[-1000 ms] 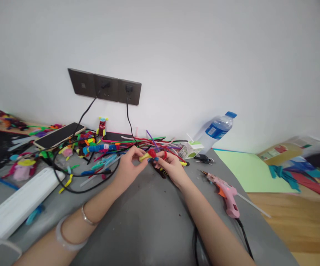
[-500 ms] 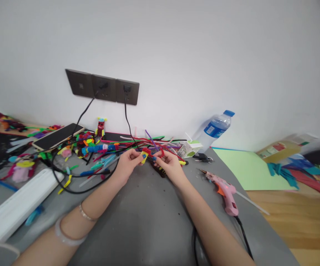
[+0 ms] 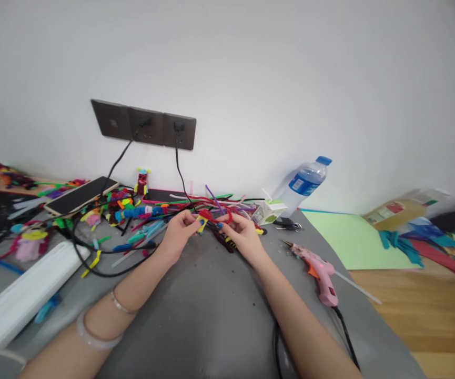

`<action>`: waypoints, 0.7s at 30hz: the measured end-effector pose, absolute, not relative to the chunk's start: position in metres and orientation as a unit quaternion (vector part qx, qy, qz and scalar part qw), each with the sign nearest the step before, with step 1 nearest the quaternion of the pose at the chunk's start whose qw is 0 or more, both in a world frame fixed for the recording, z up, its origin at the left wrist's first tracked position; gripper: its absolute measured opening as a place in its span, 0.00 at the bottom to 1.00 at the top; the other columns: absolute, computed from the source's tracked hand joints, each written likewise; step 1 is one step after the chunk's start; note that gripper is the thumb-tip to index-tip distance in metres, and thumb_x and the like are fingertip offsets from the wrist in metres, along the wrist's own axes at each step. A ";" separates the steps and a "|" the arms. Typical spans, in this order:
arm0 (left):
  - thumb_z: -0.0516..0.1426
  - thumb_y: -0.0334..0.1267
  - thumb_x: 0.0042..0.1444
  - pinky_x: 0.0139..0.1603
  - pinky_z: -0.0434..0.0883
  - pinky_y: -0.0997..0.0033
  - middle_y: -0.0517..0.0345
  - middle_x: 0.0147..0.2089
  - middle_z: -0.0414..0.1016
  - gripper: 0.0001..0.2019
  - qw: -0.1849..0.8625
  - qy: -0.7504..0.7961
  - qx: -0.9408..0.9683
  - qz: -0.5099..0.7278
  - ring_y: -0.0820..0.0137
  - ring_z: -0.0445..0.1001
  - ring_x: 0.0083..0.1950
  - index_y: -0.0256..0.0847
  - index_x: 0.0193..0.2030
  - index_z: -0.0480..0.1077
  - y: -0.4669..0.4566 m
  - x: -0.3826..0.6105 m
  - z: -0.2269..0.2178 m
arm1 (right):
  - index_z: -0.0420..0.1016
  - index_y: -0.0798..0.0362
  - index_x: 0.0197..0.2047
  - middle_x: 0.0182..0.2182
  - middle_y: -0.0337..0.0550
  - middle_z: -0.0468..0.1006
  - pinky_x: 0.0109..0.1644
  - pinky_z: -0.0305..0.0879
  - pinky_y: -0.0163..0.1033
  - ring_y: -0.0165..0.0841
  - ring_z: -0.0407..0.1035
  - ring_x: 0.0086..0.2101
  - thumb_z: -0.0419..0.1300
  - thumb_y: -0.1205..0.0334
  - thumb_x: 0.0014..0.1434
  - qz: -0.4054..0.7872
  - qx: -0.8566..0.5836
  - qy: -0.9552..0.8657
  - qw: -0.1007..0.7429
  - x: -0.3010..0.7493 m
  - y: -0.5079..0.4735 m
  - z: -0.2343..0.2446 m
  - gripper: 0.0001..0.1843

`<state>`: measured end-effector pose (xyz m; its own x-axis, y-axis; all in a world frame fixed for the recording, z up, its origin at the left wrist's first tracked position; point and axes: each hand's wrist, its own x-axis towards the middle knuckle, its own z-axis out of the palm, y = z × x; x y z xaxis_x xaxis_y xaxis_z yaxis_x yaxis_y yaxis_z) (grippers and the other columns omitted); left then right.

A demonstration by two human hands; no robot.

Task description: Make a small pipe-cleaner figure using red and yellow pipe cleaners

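My left hand (image 3: 179, 234) pinches a small red-and-yellow pipe-cleaner piece (image 3: 204, 217) between thumb and forefinger, above the grey table (image 3: 195, 316). Close beside it, my right hand (image 3: 246, 238) is closed on a red pipe cleaner (image 3: 229, 215), which curves up over the fingertips. Whether the red strand joins the piece in my left hand is too small to tell. Behind both hands lies a heap of loose pipe cleaners (image 3: 188, 200) in several colours. Under the right fingers, a dark tool with yellow marks (image 3: 227, 243) is partly hidden.
A pink glue gun (image 3: 322, 276) lies to the right, its cord running forward. Near the wall stand a water bottle (image 3: 310, 179) and a small carton (image 3: 269, 211). Leftward are a phone (image 3: 82, 196), a white power strip (image 3: 33, 289), black cables and pipe-cleaner figures (image 3: 32, 245).
The red-and-yellow piece has tilted slightly in my left fingers, and more of the red strand shows as a loop above my right fingers. Both hands remain almost in place.
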<state>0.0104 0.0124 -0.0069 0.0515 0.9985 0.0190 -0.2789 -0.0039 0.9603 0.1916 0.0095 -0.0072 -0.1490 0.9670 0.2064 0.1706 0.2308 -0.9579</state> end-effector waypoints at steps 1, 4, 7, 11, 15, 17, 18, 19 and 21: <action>0.64 0.36 0.41 0.28 0.62 0.76 0.62 0.26 0.73 0.15 0.563 0.407 0.459 0.554 0.76 0.67 0.26 0.41 0.21 0.58 0.013 0.009 -0.008 | 0.75 0.52 0.38 0.26 0.39 0.75 0.31 0.64 0.38 0.32 0.67 0.26 0.61 0.52 0.54 0.422 -0.454 -0.632 0.466 0.192 0.009 -0.007 0.13; 0.63 0.36 0.41 0.34 0.67 0.72 0.55 0.36 0.78 0.14 0.522 0.403 0.513 0.550 0.71 0.73 0.34 0.41 0.22 0.58 0.016 0.006 -0.011 | 0.75 0.52 0.39 0.27 0.39 0.74 0.30 0.62 0.36 0.31 0.65 0.26 0.61 0.52 0.55 0.410 -0.463 -0.653 0.438 0.193 0.009 -0.007 0.13; 0.63 0.35 0.41 0.39 0.70 0.68 0.53 0.38 0.78 0.13 0.485 0.408 0.545 0.549 0.66 0.76 0.39 0.41 0.23 0.59 0.019 0.003 -0.015 | 0.75 0.53 0.42 0.28 0.39 0.74 0.30 0.60 0.36 0.31 0.63 0.25 0.59 0.52 0.57 0.352 -0.485 -0.686 0.413 0.201 0.011 -0.005 0.15; 0.63 0.35 0.40 0.41 0.70 0.67 0.52 0.38 0.77 0.13 0.464 0.426 0.543 0.556 0.64 0.77 0.41 0.41 0.23 0.59 0.021 0.000 -0.015 | 0.75 0.53 0.41 0.33 0.43 0.76 0.34 0.62 0.38 0.33 0.66 0.29 0.55 0.56 0.60 0.212 -0.532 -0.714 0.403 0.222 0.015 -0.002 0.12; 0.64 0.35 0.39 0.39 0.70 0.68 0.53 0.37 0.78 0.15 0.472 0.433 0.516 0.569 0.66 0.76 0.39 0.41 0.22 0.59 0.023 -0.001 -0.012 | 0.74 0.53 0.41 0.40 0.47 0.78 0.49 0.64 0.46 0.40 0.70 0.42 0.59 0.60 0.56 0.177 -0.567 -0.758 0.271 0.240 0.011 -0.001 0.10; 0.64 0.36 0.39 0.35 0.69 0.70 0.54 0.36 0.78 0.15 0.477 0.439 0.498 0.576 0.68 0.75 0.36 0.41 0.22 0.59 0.023 -0.002 -0.010 | 0.73 0.51 0.51 0.50 0.49 0.75 0.57 0.59 0.53 0.45 0.67 0.51 0.63 0.59 0.52 0.172 -0.585 -0.773 0.172 0.244 0.006 -0.001 0.21; 0.64 0.36 0.40 0.34 0.68 0.71 0.54 0.36 0.78 0.15 0.478 0.443 0.490 0.580 0.68 0.75 0.35 0.41 0.22 0.59 0.023 -0.002 -0.009 | 0.70 0.49 0.56 0.54 0.50 0.73 0.59 0.56 0.55 0.47 0.65 0.55 0.65 0.59 0.50 0.171 -0.592 -0.776 0.138 0.245 0.003 -0.002 0.28; 0.65 0.36 0.40 0.33 0.67 0.72 0.55 0.35 0.78 0.15 0.478 0.446 0.483 0.582 0.68 0.75 0.34 0.41 0.21 0.59 0.023 -0.002 -0.009 | 0.67 0.48 0.60 0.58 0.51 0.70 0.61 0.54 0.56 0.49 0.62 0.58 0.66 0.59 0.49 0.171 -0.595 -0.777 0.117 0.245 0.001 -0.002 0.34; 0.65 0.36 0.39 0.31 0.66 0.73 0.55 0.34 0.78 0.15 0.476 0.452 0.473 0.588 0.68 0.74 0.34 0.41 0.21 0.60 0.023 -0.002 -0.008 | 0.64 0.47 0.64 0.61 0.51 0.67 0.62 0.52 0.56 0.49 0.59 0.60 0.67 0.59 0.48 0.175 -0.589 -0.781 0.116 0.246 0.000 -0.002 0.39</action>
